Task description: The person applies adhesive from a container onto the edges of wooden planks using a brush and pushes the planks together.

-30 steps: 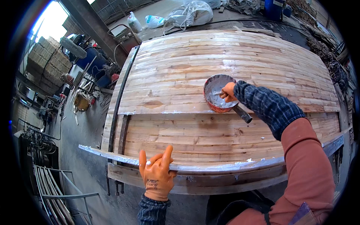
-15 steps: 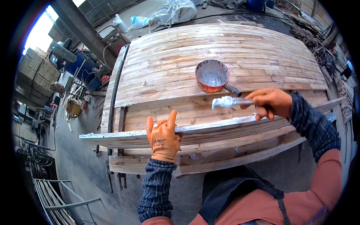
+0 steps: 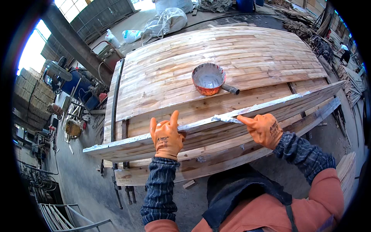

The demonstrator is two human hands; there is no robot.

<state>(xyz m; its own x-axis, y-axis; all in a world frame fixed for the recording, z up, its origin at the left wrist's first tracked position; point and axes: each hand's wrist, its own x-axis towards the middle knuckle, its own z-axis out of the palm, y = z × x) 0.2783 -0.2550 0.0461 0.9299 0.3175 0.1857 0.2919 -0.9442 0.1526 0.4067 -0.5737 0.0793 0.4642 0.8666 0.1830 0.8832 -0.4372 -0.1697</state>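
Observation:
My left hand (image 3: 167, 136), in an orange glove, grips the long wooden board (image 3: 127, 152) standing on edge, two fingers raised above it. White paste coats the board's top edge. My right hand (image 3: 263, 130), also gloved in orange, is closed on a paste-covered brush (image 3: 227, 119). The brush lies against the top edge, right of my left hand; its handle is mostly hidden in the glove. Beyond the board, a red saucepan (image 3: 208, 80) with a dark handle holds grey-white paste.
The pan stands on a wide panel of wooden strips (image 3: 162, 73). A dark metal bar (image 3: 117, 101) crosses its left side. Another board (image 3: 154, 176) lies nearest me. White sacks (image 3: 132, 36) lie beyond, and a metal rack (image 3: 73, 218) stands at the lower left.
My right hand has come down and toward me, bringing the raised brush onto the board's edge. My left hand keeps its hold; the board's right end sits higher in view.

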